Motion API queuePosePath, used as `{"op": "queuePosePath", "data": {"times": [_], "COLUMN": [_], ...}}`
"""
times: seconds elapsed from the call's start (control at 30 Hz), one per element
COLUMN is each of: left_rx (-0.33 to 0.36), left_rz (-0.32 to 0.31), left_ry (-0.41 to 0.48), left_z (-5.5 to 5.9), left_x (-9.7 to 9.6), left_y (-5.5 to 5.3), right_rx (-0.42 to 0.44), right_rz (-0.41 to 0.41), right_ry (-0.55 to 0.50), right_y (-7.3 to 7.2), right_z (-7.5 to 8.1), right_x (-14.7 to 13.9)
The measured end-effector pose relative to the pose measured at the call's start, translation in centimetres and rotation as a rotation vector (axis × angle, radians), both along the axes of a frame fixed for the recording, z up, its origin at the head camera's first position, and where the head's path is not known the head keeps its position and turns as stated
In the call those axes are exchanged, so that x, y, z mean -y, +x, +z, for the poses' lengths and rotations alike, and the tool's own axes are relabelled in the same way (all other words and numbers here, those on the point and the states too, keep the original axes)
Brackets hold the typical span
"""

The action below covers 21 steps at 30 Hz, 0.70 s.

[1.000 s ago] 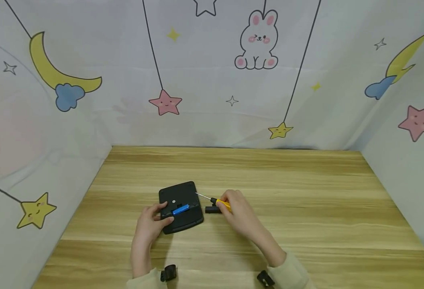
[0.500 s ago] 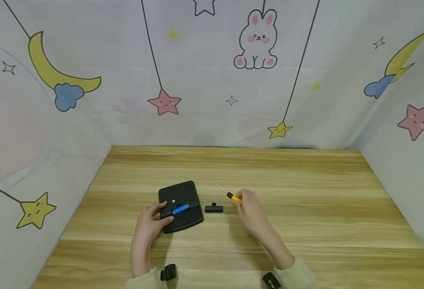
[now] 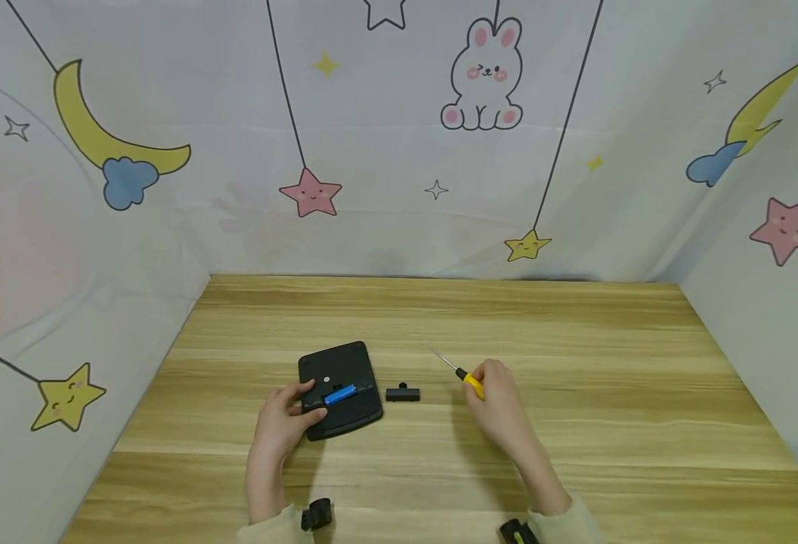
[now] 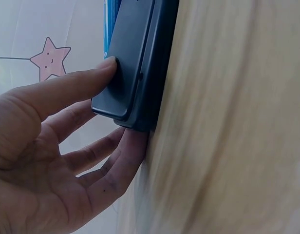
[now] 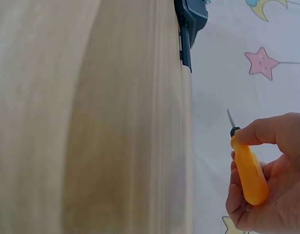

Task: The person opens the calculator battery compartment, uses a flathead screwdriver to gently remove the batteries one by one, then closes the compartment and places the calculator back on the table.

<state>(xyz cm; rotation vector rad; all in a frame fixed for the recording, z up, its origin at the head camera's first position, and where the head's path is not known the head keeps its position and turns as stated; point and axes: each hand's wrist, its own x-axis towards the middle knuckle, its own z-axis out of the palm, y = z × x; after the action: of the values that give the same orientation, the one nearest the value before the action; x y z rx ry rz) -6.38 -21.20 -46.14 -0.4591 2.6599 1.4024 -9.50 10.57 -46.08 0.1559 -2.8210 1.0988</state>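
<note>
A flat black device (image 3: 344, 363) lies on the table, its battery compartment facing up with a blue battery (image 3: 340, 394) inside. My left hand (image 3: 282, 417) grips its left edge; in the left wrist view the thumb (image 4: 86, 80) presses on the upper face and other fingers reach the edge from below. To the right of the device sits a small black battery cover (image 3: 403, 394) with a tab. Further right, my right hand (image 3: 501, 404) holds a screwdriver (image 5: 250, 175) by its yellow handle, the thin metal shaft pointing up and left, away from the device.
The wood-grain table (image 3: 576, 363) extends around the hands. Behind it and along both sides hangs a white cloth (image 3: 385, 227) printed with stars, moons and a rabbit. Black straps (image 3: 317, 514) sit at the wrists.
The right hand has moved right with the screwdriver, from beside the device's right edge past the battery cover, which now shows fully. The left hand and device stay in place.
</note>
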Motion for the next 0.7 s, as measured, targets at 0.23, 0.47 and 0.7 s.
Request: {"op": "queuePosePath", "data": {"times": [0.23,0.47,0.7], "left_rx": [0.001,0.005,0.004], "left_rz": [-0.001,0.002,0.003], "left_ry": [0.006,0.014,0.004], "left_z": [0.0,-0.1,-0.1], "left_x": [0.0,0.0,0.0], "left_y": [0.0,0.0,0.0], "right_rx": [0.030,-0.001,0.081], "right_rz": [-0.042,-0.071,-0.074], "right_ry": [-0.025,-0.009,0.018], "right_y": [0.0,0.0,-0.2], "right_z": [0.1,-0.3,-0.4], "right_x": [-1.2,-1.9,-2.5]}}
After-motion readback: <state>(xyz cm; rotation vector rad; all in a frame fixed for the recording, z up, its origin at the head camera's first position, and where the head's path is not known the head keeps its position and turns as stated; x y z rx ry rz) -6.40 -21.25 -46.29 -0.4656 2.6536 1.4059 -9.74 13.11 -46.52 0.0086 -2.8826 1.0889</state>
